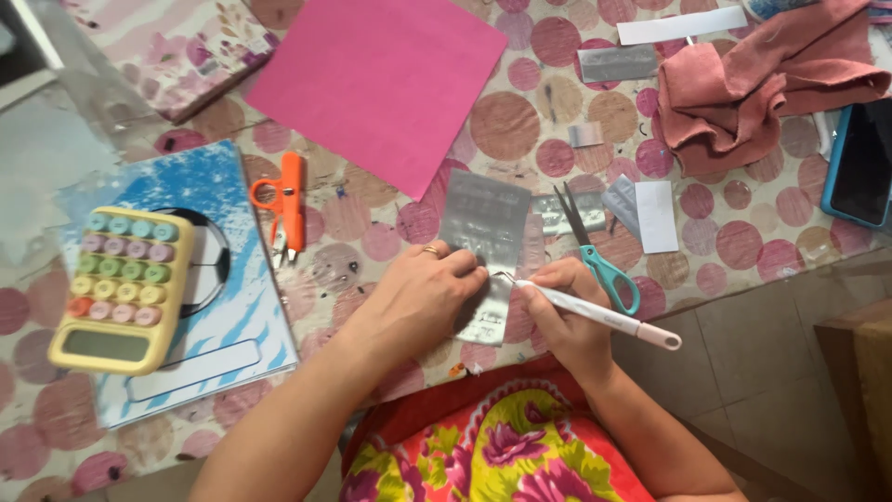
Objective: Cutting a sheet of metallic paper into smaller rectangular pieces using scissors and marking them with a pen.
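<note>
Just one view here, a head cam looking pretty much straight down over the table edge, close in. The left hand and right hand sit about dead centre, forearms coming up from the bottom. Beyond the fingertips the dotted tablecloth runs to the top edge; floor tiles show off to the right.
</note>
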